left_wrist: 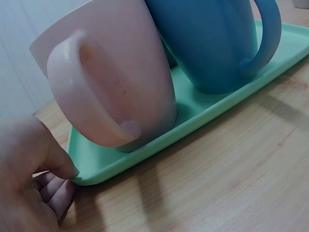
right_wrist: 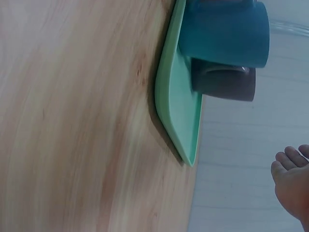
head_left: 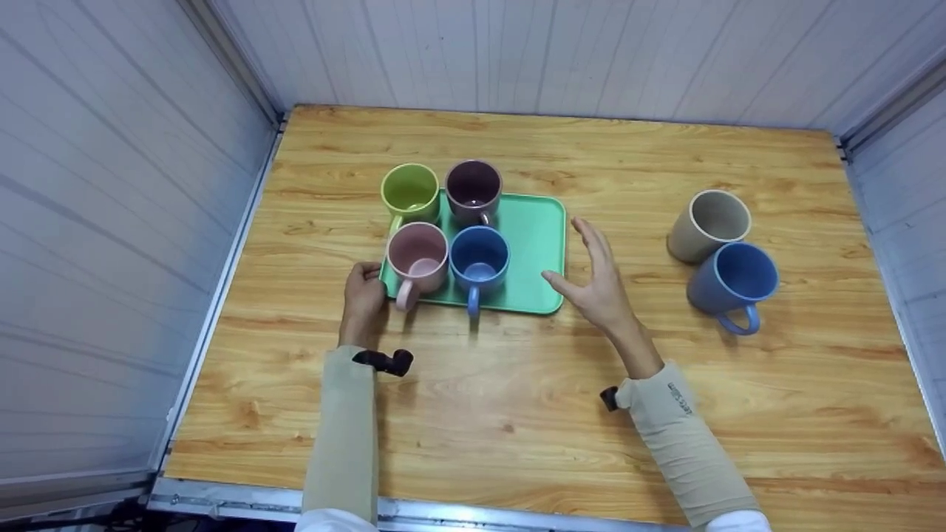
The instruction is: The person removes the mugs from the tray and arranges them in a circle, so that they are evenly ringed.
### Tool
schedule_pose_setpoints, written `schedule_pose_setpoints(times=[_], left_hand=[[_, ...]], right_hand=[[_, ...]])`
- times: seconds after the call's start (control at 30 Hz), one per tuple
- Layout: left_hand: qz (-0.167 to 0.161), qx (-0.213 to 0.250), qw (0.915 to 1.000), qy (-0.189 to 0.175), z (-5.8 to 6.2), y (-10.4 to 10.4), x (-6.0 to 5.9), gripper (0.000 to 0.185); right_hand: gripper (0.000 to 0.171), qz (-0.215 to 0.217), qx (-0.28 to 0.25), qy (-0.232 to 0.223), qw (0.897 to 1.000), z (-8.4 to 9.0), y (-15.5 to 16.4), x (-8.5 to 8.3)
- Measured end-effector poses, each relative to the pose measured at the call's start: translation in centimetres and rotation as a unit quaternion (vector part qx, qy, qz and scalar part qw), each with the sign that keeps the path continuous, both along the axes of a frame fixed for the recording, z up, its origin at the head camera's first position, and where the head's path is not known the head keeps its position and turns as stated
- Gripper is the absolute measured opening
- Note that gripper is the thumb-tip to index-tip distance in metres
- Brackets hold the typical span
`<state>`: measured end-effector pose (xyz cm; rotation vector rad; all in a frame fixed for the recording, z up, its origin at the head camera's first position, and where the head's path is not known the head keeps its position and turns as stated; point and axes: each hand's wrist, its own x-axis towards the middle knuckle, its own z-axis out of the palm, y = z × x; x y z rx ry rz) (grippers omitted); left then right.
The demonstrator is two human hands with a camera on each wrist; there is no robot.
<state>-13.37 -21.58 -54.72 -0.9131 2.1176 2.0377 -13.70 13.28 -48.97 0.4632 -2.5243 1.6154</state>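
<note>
A green tray (head_left: 536, 251) lies on the wooden table with mugs on its left and middle part. In the front row stand a pink mug (head_left: 418, 270) and a blue mug (head_left: 479, 270), handles toward me. Behind them are a yellow-green mug (head_left: 411, 192) and a dark purple mug (head_left: 473, 193). My left hand (head_left: 364, 297) pinches the tray's front left corner, its thumb (left_wrist: 65, 162) at the rim and other fingers curled lower. Beside the tray's right edge, my right hand (head_left: 600, 292) hovers with thumb and fingers spread, holding nothing.
To the right on the table (head_left: 502, 414) stand a beige mug (head_left: 691, 240) and another blue mug (head_left: 715, 292), close together. White panel walls (head_left: 517, 59) rise at the back and both sides. A metal rail (head_left: 458, 513) runs along the front edge.
</note>
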Motion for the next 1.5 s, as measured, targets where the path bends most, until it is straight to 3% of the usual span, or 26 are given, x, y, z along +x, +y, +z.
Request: schedule_pose_setpoints(times=[0.2, 0.6, 1.27, 1.5], left_hand=[[0.008, 0.014, 0.9999, 0.001, -0.1, -0.1, 0.1, 0.040], [-0.028, -0.062, 0.9977, -0.004, -0.3, -0.4, 0.0, 0.035], [0.001, -0.013, 0.9999, 0.004, -0.2, -0.6, 0.1, 0.040], [-0.039, -0.071, 0.9967, -0.001, -0.2, -0.3, -0.1, 0.040]], right_hand=[[0.082, 0.023, -0.004, -0.007, 1.000, -0.9, -1.9, 0.1], [0.090, 0.042, 0.018, -0.034, 0.998, -2.1, -6.0, 0.2], [0.100, 0.035, 0.037, -0.074, 0.996, -2.8, -9.2, -0.3], [0.102, 0.024, 0.034, -0.079, 0.996, -2.5, -9.2, -0.5]])
